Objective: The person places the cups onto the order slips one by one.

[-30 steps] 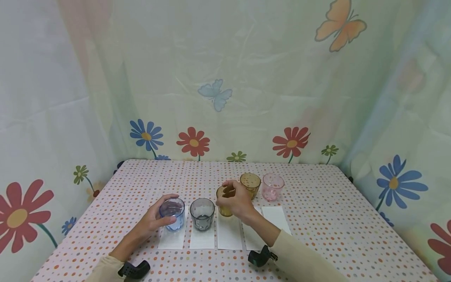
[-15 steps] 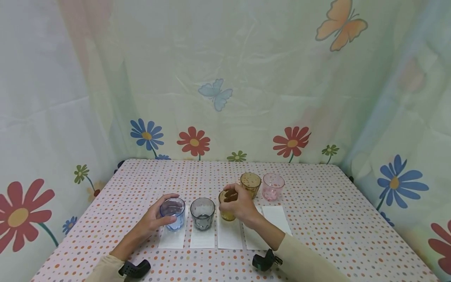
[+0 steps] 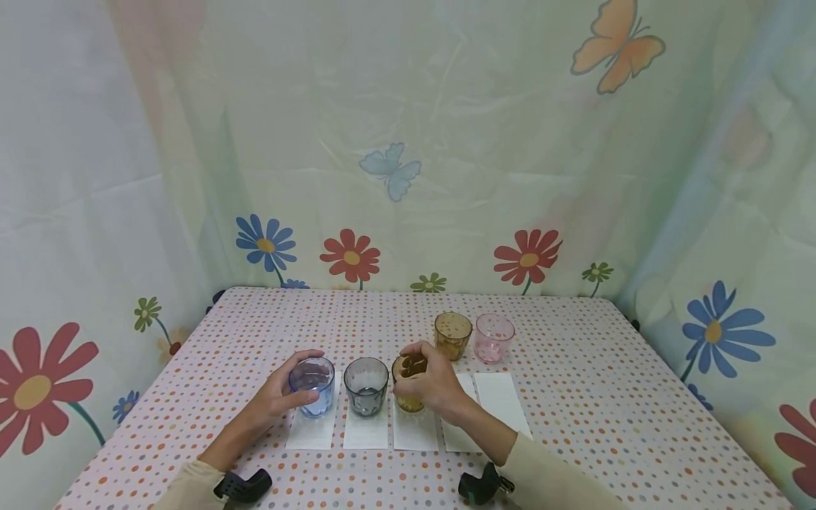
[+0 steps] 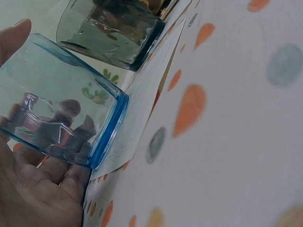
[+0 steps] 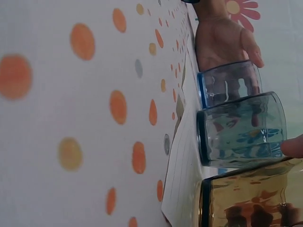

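Observation:
In the head view my left hand (image 3: 275,398) holds a blue glass (image 3: 320,404), thumb at the near side and fingers round the back. The glass stands upright on the leftmost white paper strip (image 3: 310,439). My right hand (image 3: 436,386) grips an amber glass (image 3: 406,404) by its sides, over the third strip (image 3: 416,435). Between the two hands stands a grey glass (image 3: 366,404), on the second strip (image 3: 365,438). The right wrist view shows the amber glass's base (image 5: 206,208) at the paper.
Farther back stand a second amber glass (image 3: 453,343) and a pink glass (image 3: 494,347), side by side. Two more paper strips lie to the right, one partly under my right forearm (image 3: 487,428) and one beyond it (image 3: 500,397). A dotted cloth covers the table (image 3: 593,397).
My right hand has brought its amber glass toward me and down along the third strip, in line with the grey glass. My left hand and the other glasses stay in place.

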Available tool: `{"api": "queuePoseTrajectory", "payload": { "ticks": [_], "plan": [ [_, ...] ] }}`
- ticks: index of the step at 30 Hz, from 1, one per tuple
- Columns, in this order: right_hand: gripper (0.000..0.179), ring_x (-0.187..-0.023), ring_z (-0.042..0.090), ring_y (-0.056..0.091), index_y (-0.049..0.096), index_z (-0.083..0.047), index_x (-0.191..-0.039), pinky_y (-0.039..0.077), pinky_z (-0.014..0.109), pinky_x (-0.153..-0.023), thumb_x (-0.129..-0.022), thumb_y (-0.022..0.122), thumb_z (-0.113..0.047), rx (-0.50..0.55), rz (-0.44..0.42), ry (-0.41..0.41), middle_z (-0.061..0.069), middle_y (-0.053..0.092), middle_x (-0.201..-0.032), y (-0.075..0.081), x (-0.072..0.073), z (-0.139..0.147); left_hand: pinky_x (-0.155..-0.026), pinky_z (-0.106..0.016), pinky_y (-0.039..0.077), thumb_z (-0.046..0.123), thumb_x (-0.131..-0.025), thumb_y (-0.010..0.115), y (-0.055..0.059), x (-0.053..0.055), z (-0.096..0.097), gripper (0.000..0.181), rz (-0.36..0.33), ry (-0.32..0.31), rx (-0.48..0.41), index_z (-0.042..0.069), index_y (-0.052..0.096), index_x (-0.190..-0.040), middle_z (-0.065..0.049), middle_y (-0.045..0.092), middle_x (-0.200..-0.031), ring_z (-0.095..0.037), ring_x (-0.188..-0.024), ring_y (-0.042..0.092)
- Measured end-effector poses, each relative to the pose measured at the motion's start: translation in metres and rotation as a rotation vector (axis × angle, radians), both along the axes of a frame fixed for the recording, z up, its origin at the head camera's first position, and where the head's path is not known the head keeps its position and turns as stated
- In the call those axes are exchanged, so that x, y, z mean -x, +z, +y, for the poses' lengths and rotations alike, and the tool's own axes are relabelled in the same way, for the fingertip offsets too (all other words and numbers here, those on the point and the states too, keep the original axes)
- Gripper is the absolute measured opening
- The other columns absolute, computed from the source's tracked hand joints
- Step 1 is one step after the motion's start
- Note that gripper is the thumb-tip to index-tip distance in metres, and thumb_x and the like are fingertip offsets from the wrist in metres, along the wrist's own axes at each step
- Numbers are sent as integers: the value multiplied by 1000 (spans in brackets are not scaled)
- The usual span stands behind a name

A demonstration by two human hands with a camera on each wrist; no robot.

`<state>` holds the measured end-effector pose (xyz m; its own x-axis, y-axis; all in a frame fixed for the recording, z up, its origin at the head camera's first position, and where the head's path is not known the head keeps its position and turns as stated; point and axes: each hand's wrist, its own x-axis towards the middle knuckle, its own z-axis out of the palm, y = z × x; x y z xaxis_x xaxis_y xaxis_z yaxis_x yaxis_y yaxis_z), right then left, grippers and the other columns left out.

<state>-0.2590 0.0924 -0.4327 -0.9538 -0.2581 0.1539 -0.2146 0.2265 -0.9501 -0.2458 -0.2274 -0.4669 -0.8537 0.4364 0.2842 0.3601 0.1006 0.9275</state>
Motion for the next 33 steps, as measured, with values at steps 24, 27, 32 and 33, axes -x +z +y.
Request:
{"api": "queuePoseTrajectory", "payload": {
  "ticks": [24, 27, 32, 33],
  "plan": [
    [58, -97, 34, 62, 58, -2, -116, 54, 33, -77, -65, 87, -5, -19, -53, 94, 20, 63, -107, 3, 3, 6, -106, -31, 47, 1, -97, 59, 1, 1, -1, 62, 17, -42, -29, 6, 33, -153, -27, 52, -139, -33, -126, 57],
    [59, -94, 28, 60, 57, -3, -115, 53, 34, -77, -65, 88, -6, -33, -71, 110, 19, 62, -107, 5, 4, 7, -106, -31, 46, 3, -97, 59, 2, 0, -1, 61, 7, -31, -23, 7, 33, -153, -25, 53, -140, -34, -127, 57],
    [61, -92, 26, 59, 55, -2, -115, 52, 34, -75, -65, 89, -5, -22, -92, 117, 19, 61, -106, 7, 2, 8, -106, -32, 47, 3, -98, 59, 1, 0, -1, 61, -4, -34, -30, 7, 33, -153, -26, 53, -140, -35, -127, 57],
    [61, -92, 26, 59, 55, -2, -115, 52, 34, -75, -64, 90, -5, -19, -93, 114, 19, 61, -106, 8, 2, 7, -106, -33, 47, 3, -98, 59, 1, 0, -1, 62, -6, -33, -30, 7, 33, -153, -26, 53, -140, -34, -127, 57]
  ]
}}
